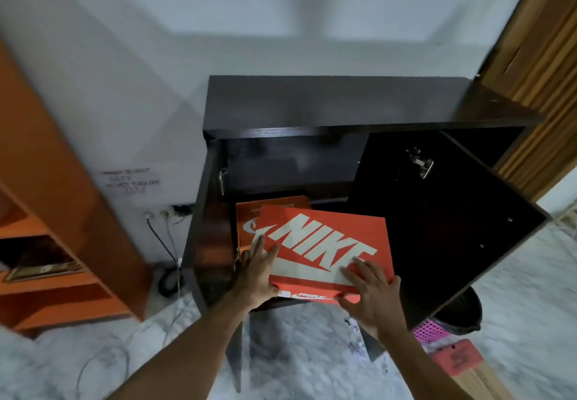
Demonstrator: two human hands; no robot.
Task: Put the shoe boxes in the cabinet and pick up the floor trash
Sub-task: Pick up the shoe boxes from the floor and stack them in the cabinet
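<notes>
wall (281,9): white, plain | floor (296,352): grey marble | shelf unit (62,212): orange, left | door (543,56): wooden, right

Two orange shoe boxes (324,243) — stacked askew inside the dark cabinet (343,103).

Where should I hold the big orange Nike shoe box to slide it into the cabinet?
Grip the orange Nike shoe box at its two near corners, from the front, as the left hand and right hand now do. It lies flat and wide, lid up, its far end already over a second orange box inside the dark cabinet, so pushing from the near end probably keeps it level.
</notes>
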